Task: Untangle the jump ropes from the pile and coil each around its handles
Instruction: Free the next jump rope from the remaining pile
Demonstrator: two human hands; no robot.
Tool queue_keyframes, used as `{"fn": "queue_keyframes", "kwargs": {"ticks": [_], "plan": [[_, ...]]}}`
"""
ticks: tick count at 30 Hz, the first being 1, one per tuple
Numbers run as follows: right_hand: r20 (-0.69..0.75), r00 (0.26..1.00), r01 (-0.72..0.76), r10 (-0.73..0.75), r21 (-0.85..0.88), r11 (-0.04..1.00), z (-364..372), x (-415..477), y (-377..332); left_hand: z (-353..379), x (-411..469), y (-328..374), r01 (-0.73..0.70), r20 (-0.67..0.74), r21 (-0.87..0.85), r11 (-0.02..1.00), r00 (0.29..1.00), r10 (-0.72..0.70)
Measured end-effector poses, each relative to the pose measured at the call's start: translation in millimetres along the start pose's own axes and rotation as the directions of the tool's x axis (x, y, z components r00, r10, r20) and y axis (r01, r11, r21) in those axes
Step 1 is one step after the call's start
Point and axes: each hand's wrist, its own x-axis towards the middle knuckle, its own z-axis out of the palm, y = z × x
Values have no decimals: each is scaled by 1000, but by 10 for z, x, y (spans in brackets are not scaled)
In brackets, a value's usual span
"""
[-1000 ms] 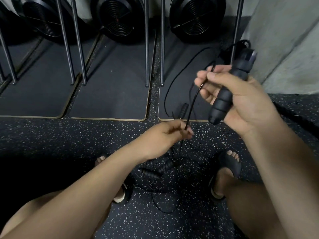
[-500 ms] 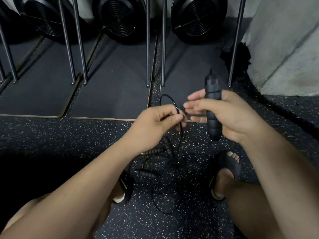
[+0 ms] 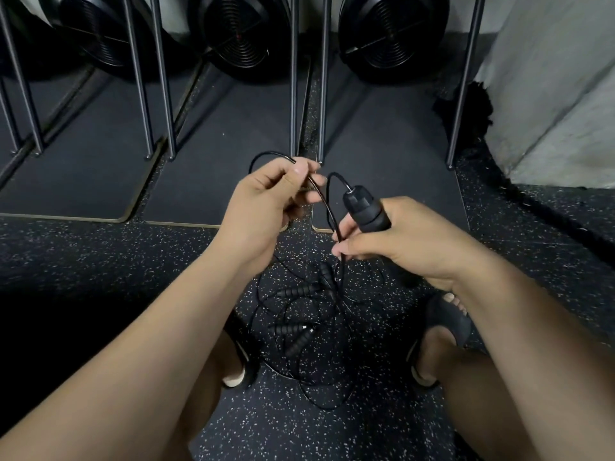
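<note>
Right hand [image 3: 404, 242] grips the handle [image 3: 364, 209], left hand [image 3: 263, 207] pinches its cord [image 3: 319, 194]; the pile [image 3: 309, 327] sits between the feet. Pull now and hidden loops, seemingly crossed, could cinch tight.

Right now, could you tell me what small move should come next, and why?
Probably wrap the cord that the left hand pinches round the handle gripped by the right hand: a slack loop stands between them, and the rest trails down into the pile.
</note>
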Motion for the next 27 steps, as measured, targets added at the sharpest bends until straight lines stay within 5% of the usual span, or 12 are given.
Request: {"fn": "queue_keyframes", "kwargs": {"ticks": [9,13,17,23,27], "plan": [[-19,985,174,-173,205,963,-67,-73,-121,136,-50,-61,192,31,230,954,978,-204],[-163,969,238,-186,418,877,-163,-72,-177,216,-159,-166,164,212,479,862,932,-295],[-298,945,284,-138,529,800,-287,-55,-190,334,-261,-225,166,323,555,815,860,-395],[-403,915,288,-21,614,735,-416,-15,-126,341,-258,-470,-108,397,708,698,879,-266],[-411,912,266,12,612,744,-465,11,-106,342,-248,-429,-144,398,687,712,895,-203]]}}
